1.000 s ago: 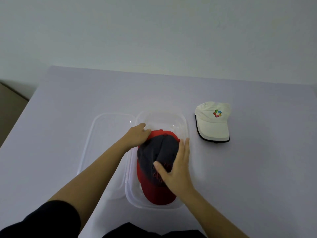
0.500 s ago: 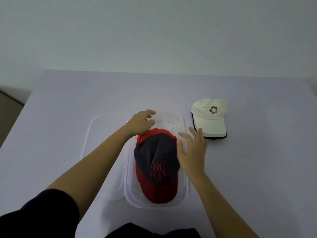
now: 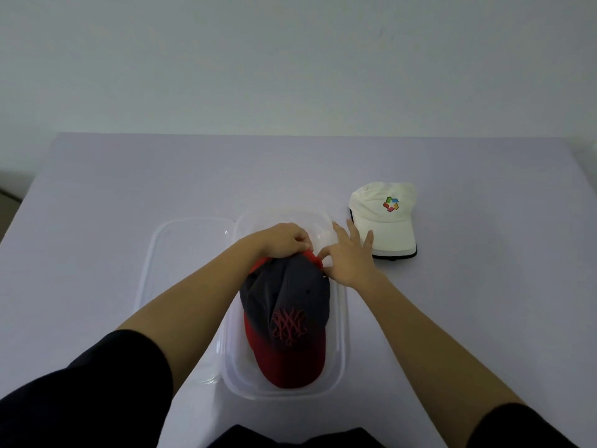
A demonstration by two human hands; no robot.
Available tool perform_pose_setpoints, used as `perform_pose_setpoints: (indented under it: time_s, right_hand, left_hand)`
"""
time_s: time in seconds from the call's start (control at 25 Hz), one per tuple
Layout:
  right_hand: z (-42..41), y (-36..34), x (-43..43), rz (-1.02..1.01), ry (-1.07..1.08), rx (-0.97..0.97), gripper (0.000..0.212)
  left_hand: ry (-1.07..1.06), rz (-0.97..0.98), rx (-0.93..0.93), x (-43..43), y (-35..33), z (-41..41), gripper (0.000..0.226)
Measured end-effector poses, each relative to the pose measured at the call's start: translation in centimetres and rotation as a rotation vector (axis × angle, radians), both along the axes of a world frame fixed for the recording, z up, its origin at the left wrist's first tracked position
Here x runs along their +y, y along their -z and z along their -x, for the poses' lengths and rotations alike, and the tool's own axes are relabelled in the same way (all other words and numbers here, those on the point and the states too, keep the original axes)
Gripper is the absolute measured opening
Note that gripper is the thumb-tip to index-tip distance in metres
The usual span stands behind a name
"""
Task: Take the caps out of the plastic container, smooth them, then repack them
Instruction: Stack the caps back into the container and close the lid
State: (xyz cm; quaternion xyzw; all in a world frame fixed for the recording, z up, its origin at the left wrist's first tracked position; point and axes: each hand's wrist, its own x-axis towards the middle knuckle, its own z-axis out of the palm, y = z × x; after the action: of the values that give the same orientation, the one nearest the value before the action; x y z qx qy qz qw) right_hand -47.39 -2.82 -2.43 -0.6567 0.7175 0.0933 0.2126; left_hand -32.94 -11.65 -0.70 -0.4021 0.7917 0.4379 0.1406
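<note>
A red cap with a dark crown [image 3: 287,321] lies in the clear plastic container [image 3: 339,360] at the table's centre, brim toward me. My left hand [image 3: 284,240] is at the far end of this cap, with curled fingers gripping its red rear edge. My right hand [image 3: 349,257] lies by the cap's back right corner. Its thumb touches the rear edge and its fingers are spread straight over the container's far rim. A white cap [image 3: 384,221] with a coloured logo rests flat on the table, just right of the container.
The container's clear lid [image 3: 181,253] lies flat against its left side. The table [image 3: 484,318] is covered in a pale lilac cloth and ends at a plain wall behind. My dark sleeves fill the bottom corners.
My left hand dropped from above the container's far end onto the cap's rear edge and curled round it. My right hand slid from the cap's right side up to its back corner.
</note>
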Motion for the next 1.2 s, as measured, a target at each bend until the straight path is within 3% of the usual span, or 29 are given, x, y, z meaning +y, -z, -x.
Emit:
perform_pose_setpoints:
  time_s: [0.28,0.52,0.64,0.72,0.8,0.96,1.2]
  right_hand:
    - [-1.1,0.1,-1.0,-0.214,-0.037,0.218,0.023]
    - [0.4,-1.6,-1.1,-0.352,-0.048,0.053,0.04]
    - [1.2,-1.4,0.2,0.033,0.046,-0.122,0.04]
    - [0.4,-1.3,1.8,0.409,0.193,-0.431,0.037]
    - [-1.5,-1.4,3.4,0.55,0.269,-0.677,0.038]
    - [-5.4,0.0,6.6,0.352,0.279,-0.812,0.065]
    - [-6.7,0.5,10.1,0.104,0.14,-0.674,0.13]
  left_hand:
    - [0.054,0.083,0.024,0.4,1.8,-0.2,0.022]
    - [0.037,0.141,0.167,0.4,1.4,-0.4,0.023]
    - [-0.229,0.199,0.32,0.5,-0.5,-1.5,0.026]
    - [-0.531,0.23,0.391,1.1,-1.8,-3.0,0.031]
    - [-0.749,0.259,0.365,2.6,-1.9,-4.5,0.033]
    - [-0.922,0.283,0.3,8.9,0.6,-6.2,0.039]
    - [-0.926,0.301,0.288,15.1,2.6,-6.1,0.047]
